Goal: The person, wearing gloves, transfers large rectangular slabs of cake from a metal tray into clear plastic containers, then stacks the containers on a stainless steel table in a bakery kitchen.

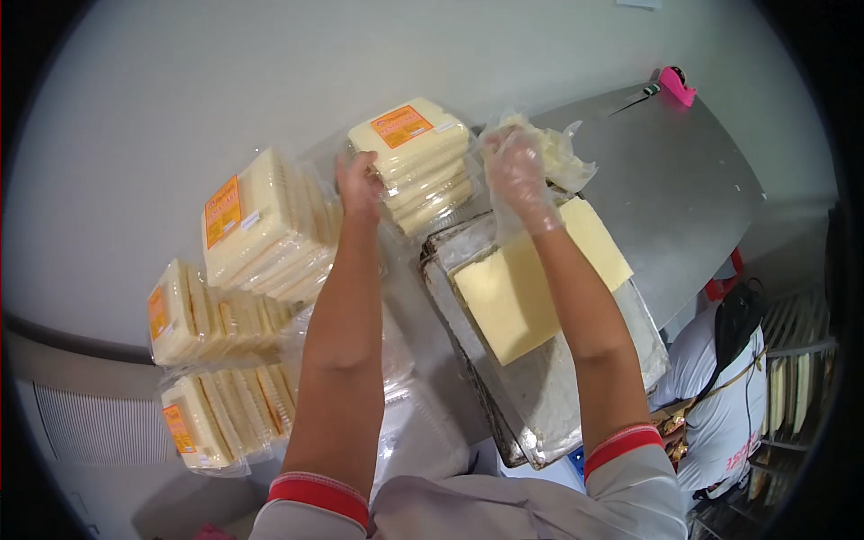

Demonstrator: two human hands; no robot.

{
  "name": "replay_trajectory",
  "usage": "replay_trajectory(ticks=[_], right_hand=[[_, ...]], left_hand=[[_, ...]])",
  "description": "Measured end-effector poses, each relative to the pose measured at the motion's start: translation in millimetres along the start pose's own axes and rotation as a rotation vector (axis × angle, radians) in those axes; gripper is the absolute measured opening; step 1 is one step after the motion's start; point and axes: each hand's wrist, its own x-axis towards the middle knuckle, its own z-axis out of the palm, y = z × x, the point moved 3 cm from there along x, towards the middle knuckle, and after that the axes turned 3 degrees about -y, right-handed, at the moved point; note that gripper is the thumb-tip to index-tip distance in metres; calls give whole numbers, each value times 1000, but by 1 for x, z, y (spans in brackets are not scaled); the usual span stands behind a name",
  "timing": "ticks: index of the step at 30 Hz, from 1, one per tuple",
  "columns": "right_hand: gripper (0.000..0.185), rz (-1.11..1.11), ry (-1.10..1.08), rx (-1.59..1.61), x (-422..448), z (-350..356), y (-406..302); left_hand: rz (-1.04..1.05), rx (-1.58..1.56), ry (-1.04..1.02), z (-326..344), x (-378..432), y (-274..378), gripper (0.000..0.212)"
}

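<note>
My bare left hand (359, 183) is against the left side of a stack of clear plastic packs of pale yellow cake (415, 155), its fingers spread. An orange label with writing is on the top pack. My right hand (516, 169), in a clear plastic glove, is at some crumpled pale film or paper (570, 155) beyond the baking trays; its fingertips are blurred, and whether they grip it cannot be told. Below my right forearm, a cut slab of yellow sheet cake (506, 297) lies on the lined upper metal baking tray (540, 405).
More stacks of packed cakes (263, 209) stand at left, near clear plastic containers (422, 432). A pink tape dispenser (677, 86) and a thin cutter-like tool (638, 99) lie on the metal table (688, 182). A person in white (719, 398) is at right by a rack (800, 347).
</note>
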Motion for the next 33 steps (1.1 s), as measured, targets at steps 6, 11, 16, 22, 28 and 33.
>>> replay_trajectory(ticks=[6, 11, 16, 22, 28, 33], right_hand=[[17, 67, -103, 113, 36, 26, 9], [16, 644, -106, 879, 30, 31, 3], [16, 705, 19, 1105, 25, 40, -17], [16, 737, 58, 1156, 26, 47, -10], [16, 724, -49, 915, 24, 35, -12], [23, 828, 18, 893, 5, 13, -26]], left_hand=[[103, -41, -21, -19, 8, -6, 53], [72, -289, 121, 23, -68, -10, 28], [52, -111, 380, -11, -74, -32, 17], [125, -192, 461, -9, -67, -35, 12], [79, -259, 372, -8, -69, -31, 9], [20, -265, 358, -7, -74, -31, 7]])
